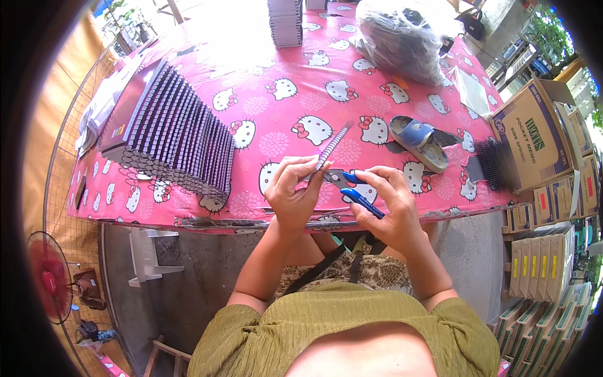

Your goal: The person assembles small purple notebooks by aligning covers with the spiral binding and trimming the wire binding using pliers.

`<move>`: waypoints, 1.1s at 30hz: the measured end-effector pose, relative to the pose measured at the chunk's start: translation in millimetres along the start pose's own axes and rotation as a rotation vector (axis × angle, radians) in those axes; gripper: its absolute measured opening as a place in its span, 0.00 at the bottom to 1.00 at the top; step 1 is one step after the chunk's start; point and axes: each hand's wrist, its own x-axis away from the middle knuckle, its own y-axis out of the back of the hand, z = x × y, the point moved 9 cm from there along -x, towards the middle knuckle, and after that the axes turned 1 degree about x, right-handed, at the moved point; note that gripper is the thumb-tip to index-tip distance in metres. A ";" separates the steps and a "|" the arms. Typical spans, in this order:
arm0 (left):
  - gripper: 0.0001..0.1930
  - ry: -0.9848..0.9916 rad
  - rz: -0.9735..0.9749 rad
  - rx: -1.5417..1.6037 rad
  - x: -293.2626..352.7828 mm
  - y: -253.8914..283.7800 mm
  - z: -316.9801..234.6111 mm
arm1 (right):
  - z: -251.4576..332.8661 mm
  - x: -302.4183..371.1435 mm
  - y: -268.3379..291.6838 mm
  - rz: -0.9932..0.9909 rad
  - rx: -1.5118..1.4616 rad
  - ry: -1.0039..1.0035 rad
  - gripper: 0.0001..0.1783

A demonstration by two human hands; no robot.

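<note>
Near the table's front edge, my left hand point(293, 188) pinches a spiral-bound notebook point(335, 142), seen almost edge-on with its wire coil slanting up and to the right. My right hand point(394, 204) holds blue-handled pliers point(363, 202), the handles spread apart. The pliers' metal jaws point left and meet the coil's lower end beside my left fingertips. Whether the jaws grip the wire is too small to tell. A large stack of spiral notebooks point(182, 129), coils facing right, stands to the left of my hands.
A blue-grey slipper point(419, 143) lies on the pink patterned tablecloth point(282, 119). Black coils point(492, 164) lie by a cardboard box point(531, 135) at the right. Toward the back are a clear plastic bag point(402, 44) and another notebook stack point(286, 25). A fan point(49, 276) stands lower left.
</note>
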 end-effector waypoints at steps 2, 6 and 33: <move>0.10 -0.033 -0.019 -0.007 -3.1 2.4 -3.9 | 1.4 -1.1 1.4 -0.013 -0.008 -0.003 0.26; 0.10 -0.049 -0.026 0.005 -6.4 1.2 -5.6 | 3.5 -3.0 5.1 -0.056 0.009 -0.001 0.25; 0.11 -0.205 0.181 -0.236 -57.7 52.8 -81.8 | 84.3 -75.1 -47.1 0.283 -0.099 0.563 0.33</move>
